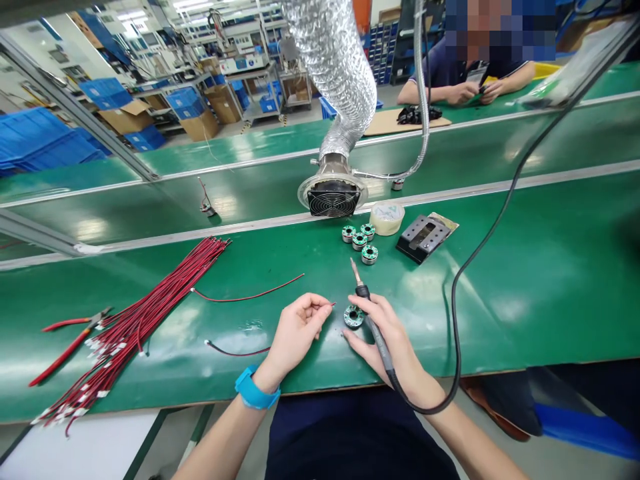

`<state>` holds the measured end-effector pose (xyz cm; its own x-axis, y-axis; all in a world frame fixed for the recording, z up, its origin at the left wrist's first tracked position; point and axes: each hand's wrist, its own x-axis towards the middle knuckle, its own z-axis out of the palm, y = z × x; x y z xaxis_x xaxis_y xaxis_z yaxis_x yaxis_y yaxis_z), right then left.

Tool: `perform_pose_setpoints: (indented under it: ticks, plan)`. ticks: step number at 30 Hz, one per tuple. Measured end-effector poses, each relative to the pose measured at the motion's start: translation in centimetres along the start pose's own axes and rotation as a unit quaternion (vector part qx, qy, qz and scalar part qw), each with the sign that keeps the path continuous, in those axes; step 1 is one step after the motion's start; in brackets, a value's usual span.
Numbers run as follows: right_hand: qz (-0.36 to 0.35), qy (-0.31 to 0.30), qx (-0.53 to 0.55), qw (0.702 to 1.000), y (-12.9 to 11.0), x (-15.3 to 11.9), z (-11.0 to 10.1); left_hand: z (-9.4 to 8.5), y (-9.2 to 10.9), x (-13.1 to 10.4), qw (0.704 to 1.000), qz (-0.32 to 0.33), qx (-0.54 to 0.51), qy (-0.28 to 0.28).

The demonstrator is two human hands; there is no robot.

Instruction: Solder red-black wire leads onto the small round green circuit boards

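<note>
My left hand (300,330), with a blue wristband, pinches the end of a thin red and black wire (240,352) that runs out to the left under the palm. A soldering iron (377,333) rests in my right hand (387,337), its tip pointing up and away. Between thumb and fingers of that hand sits a round green circuit board part (353,316) on the mat. Several similar round parts (359,240) stand farther back. Another red wire (250,298) lies loose beyond my left hand.
A large bundle of red wires (165,300) and red-handled pliers (67,353) lie at the left. Behind the parts are a tape roll (387,218), a metal block (425,237) and a fume extractor (333,193). A person (470,80) sits across the bench.
</note>
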<state>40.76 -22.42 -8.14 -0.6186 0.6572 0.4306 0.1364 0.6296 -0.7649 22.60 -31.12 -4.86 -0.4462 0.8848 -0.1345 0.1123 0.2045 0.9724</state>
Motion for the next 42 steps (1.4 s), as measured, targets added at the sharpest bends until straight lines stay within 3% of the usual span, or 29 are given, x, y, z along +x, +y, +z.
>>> perform_pose_setpoints:
  ticks: [5,10,14,18,24,26,31,34,37,42]
  plan:
    - [-0.003,0.047,-0.068,0.997,-0.4,0.2,0.8,-0.1,0.1,0.3,0.999,-0.025,-0.037,-0.002]
    - [-0.032,0.009,0.009,0.999,-0.7,0.5,0.9,-0.2,0.1,0.2,0.998,-0.038,-0.056,0.002]
    - [0.001,0.009,0.013,1.0,-0.6,0.4,0.9,-0.3,-0.1,0.0,0.996,-0.035,-0.076,0.016]
    - [0.021,0.015,0.005,1.0,-0.6,0.3,1.3,-0.4,0.2,-0.3,0.999,0.02,-0.026,0.038]
    - [0.002,-0.01,0.08,0.997,-0.6,0.7,1.2,-0.1,1.2,-0.6,0.994,0.098,0.039,0.008]
    - [0.002,0.01,0.095,0.995,-0.7,0.6,0.8,0.3,1.6,-0.7,0.992,0.107,0.069,-0.005]
    - [0.07,0.164,0.085,0.98,-0.9,-1.2,-0.7,1.4,2.4,-0.5,0.975,0.15,0.164,-0.012]
    - [0.097,0.226,0.107,0.963,-0.8,-2.8,-1.4,1.9,2.2,-0.3,0.971,0.159,0.178,-0.003]
    - [0.082,0.244,0.121,0.959,-0.8,-3.6,-1.8,2.1,1.7,-0.2,0.972,0.157,0.178,0.001]
    - [0.069,0.212,0.125,0.967,-1.1,-3.2,-2.0,2.2,1.4,0.1,0.973,0.151,0.174,0.002]
